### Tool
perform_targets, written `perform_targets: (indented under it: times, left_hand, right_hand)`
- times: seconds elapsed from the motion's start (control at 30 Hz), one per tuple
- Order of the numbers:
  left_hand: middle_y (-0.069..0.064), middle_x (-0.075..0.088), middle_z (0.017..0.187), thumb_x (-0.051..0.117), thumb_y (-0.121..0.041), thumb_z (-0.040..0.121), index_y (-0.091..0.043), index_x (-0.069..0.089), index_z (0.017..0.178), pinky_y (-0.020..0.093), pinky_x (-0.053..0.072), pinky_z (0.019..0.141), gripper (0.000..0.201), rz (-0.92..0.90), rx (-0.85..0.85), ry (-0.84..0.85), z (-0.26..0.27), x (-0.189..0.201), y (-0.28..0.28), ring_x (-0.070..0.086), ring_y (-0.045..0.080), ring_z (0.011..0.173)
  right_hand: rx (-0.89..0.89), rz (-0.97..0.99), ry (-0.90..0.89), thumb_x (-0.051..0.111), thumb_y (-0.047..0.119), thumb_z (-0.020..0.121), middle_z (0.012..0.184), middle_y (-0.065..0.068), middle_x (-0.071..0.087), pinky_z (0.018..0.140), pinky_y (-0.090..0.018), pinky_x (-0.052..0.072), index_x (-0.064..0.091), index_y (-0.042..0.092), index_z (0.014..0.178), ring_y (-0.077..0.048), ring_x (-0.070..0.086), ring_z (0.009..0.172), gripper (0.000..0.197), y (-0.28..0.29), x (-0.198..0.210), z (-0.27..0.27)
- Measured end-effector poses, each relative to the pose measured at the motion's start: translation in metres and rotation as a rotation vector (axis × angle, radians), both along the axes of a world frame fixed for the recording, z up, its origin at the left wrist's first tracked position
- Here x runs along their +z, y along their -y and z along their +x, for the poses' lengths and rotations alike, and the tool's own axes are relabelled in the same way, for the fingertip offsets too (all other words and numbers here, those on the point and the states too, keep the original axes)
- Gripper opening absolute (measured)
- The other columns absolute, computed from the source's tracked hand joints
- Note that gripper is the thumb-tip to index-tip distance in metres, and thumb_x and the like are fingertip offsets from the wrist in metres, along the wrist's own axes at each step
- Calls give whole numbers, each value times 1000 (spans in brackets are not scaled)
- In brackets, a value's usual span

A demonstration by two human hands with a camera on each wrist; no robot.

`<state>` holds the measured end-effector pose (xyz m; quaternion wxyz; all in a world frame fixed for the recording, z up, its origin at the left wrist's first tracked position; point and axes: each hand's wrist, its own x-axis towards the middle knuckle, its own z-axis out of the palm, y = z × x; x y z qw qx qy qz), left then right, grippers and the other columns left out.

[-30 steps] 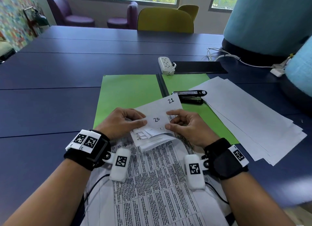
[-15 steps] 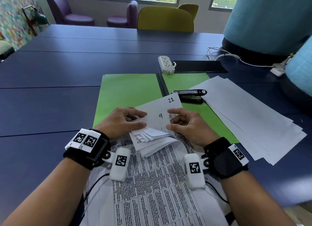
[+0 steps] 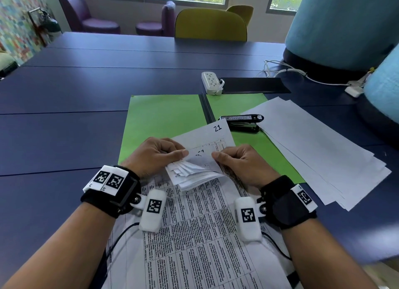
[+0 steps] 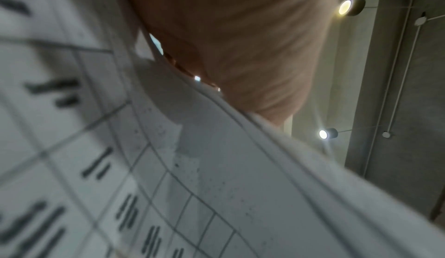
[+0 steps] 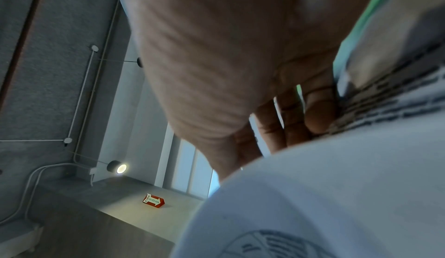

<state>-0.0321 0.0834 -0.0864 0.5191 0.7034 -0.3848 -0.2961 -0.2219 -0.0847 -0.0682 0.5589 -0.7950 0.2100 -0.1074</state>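
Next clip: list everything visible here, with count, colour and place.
table: one, dark blue, fills the view
folder: one, green, open on the table
stapler: one, black, on the folder's right half
loose sheets: one stack, white, right of the folder
power strip: one, white, beyond the folder
yellow chairs: two, yellow, behind the table
purple chairs: two, purple, by the window
printed sheet: one, white with black text, near edge
numbered pages: one fanned bundle, white, over the printed sheet
left hand: one, pinching the numbered pages
right hand: one, pinching the numbered pages
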Motion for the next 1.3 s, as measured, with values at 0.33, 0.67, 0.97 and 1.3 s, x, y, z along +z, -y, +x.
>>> perform_targets:
  times: [0.33, 0.67, 0.97, 1.3]
  left_hand:
    - [-10, 73, 93, 74, -17, 89, -19, 75, 59, 21, 49, 70, 29, 78, -7, 69, 0, 2, 1, 65, 5, 76]
    - [-6, 73, 107, 73, -19, 91, -29, 78, 106, 33, 55, 94, 19, 143, -9, 83, -2, 4, 0, 70, 21, 100]
    - [-4, 75, 107, 71, -16, 92, -34, 78, 100, 33, 55, 93, 20, 91, -22, 52, -3, 4, 0, 70, 16, 96]
    - [-1, 78, 93, 75, -19, 89, -34, 79, 97, 25, 54, 78, 18, 85, -4, 49, -1, 1, -2, 66, 7, 77]
  right_hand:
    - [38, -34, 17, 79, 18, 82, 85, -4, 74, 72, -27, 54, 78, 13, 88, -14, 65, 76, 8, 2, -5, 1]
    - [-57, 94, 59, 82, 11, 77, 80, 1, 65, 73, -20, 53, 68, 22, 109, -13, 57, 75, 37, 3, -7, 2]
    - [-74, 99, 58, 82, 10, 76, 81, 2, 63, 69, -14, 51, 70, 19, 107, -7, 56, 72, 34, 0, -6, 3]
    - [-80, 113, 56, 81, 10, 77, 86, -3, 66, 70, -14, 52, 71, 17, 107, -9, 58, 75, 32, -1, -5, 2]
